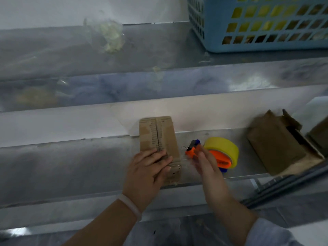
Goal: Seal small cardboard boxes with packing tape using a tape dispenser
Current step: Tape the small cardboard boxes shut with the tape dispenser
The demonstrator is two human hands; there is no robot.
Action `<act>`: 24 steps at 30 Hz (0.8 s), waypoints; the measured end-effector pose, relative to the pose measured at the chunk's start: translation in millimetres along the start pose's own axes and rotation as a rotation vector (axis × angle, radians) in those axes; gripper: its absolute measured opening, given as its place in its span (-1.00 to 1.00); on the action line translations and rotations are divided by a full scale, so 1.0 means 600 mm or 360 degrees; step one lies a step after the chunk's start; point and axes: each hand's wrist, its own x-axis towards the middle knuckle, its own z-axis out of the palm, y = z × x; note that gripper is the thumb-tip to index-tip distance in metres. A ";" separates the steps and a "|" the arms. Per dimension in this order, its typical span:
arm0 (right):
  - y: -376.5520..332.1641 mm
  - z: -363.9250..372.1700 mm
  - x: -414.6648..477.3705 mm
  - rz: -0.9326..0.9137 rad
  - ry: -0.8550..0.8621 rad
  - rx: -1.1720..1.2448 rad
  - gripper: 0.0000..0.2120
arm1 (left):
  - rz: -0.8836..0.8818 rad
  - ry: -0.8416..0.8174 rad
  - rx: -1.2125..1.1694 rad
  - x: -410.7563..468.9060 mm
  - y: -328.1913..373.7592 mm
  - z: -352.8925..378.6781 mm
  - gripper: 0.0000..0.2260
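Left hand (150, 167) flat on the small cardboard box (158, 137), right hand (206, 163) at the tape dispenser (221, 154)

Box lying on the metal surface (71, 166), flaps closed along a toothed middle seam, pressed at its near end by straight left fingers; just to its right, orange dispenser with yellow roll, touched by outstretched, blurred right fingers, not wrapped round it; farther right, an open cardboard box (276, 144); at the back, a blue basket (257, 23)
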 end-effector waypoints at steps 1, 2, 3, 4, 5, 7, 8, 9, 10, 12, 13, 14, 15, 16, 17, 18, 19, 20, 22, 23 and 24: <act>-0.006 0.022 0.005 0.0130 -0.0026 0.0031 -0.44 | -0.0004 -0.0004 0.0007 0.000 0.000 0.000 -0.72; -0.008 0.040 0.010 0.0189 -0.0067 -0.0020 -0.41 | -0.0005 -0.0010 0.0018 0.000 0.000 0.000 -0.72; -0.006 0.056 0.011 0.0221 -0.0089 -0.0067 -0.44 | -0.0006 -0.0020 0.0025 0.000 0.001 0.000 -0.72; 0.000 0.068 0.013 0.0236 -0.0077 -0.0083 -0.51 | -0.0011 -0.0031 0.0025 0.000 0.001 0.000 -0.71; 0.010 0.075 0.015 0.0219 -0.0049 -0.0060 -0.57 | -0.0020 -0.0041 0.0018 0.001 0.002 -0.001 -0.71; 0.029 0.080 0.017 0.0176 0.0004 0.0052 -0.65 | -0.0037 -0.0059 -0.0009 0.000 0.003 0.000 -0.70; 0.034 0.081 0.018 0.0176 0.0022 0.0100 -0.67 | -0.0040 -0.0065 -0.0032 0.000 0.002 0.000 -0.70; 0.036 0.081 0.020 0.0171 0.0011 0.0134 -0.68 | -0.0040 -0.0065 -0.0056 -0.001 0.001 0.001 -0.70; 0.040 0.081 0.024 0.0157 -0.0012 0.0157 -0.68 | -0.0038 -0.0062 -0.0079 -0.002 -0.001 0.001 -0.69; 0.041 0.082 0.029 0.0114 -0.0068 0.0184 -0.67 | -0.0032 -0.0061 -0.0109 -0.002 -0.005 -0.001 -0.68; 0.038 0.080 0.030 0.0035 -0.0055 0.0131 -0.66 | -0.0028 -0.0062 -0.0119 -0.002 -0.006 -0.002 -0.66; 0.032 0.076 0.029 -0.0104 0.0004 0.0000 -0.64 | -0.0022 -0.0068 -0.0126 -0.001 -0.007 -0.003 -0.65; 0.026 0.068 0.027 -0.0307 0.0072 -0.0181 -0.66 | -0.0019 -0.0079 -0.0128 -0.001 -0.008 -0.004 -0.64; 0.018 0.058 0.026 -0.0549 0.0112 -0.0378 -0.71 | -0.0024 -0.0084 -0.0132 -0.001 -0.009 -0.005 -0.65; 0.014 0.048 0.025 -0.0774 0.0075 -0.0540 -0.78 | -0.0036 -0.0080 -0.0139 -0.001 -0.013 -0.005 -0.67; 0.012 0.039 0.023 -0.0923 -0.0046 -0.0687 -0.78 | -0.0046 -0.0076 -0.0146 0.000 -0.016 -0.006 -0.69; 0.012 0.032 0.022 -0.0999 -0.0205 -0.0817 -0.72 | -0.0052 -0.0088 -0.0151 0.002 -0.019 -0.008 -0.70; 0.014 0.026 0.022 -0.1059 -0.0334 -0.0946 -0.67 | -0.0046 -0.0113 -0.0142 0.004 -0.020 -0.009 -0.70; 0.012 0.021 0.023 -0.1170 -0.0424 -0.1088 -0.64 | -0.0019 -0.0189 -0.0104 0.011 -0.022 -0.012 -0.67; 0.007 0.020 0.027 -0.1208 -0.0440 -0.1085 -0.65 | -0.0016 -0.0222 -0.0129 0.013 -0.024 -0.015 -0.66; 0.003 0.017 0.032 -0.1236 -0.0463 -0.1076 -0.66 | -0.0007 -0.0237 -0.0190 0.015 -0.030 -0.018 -0.67</act>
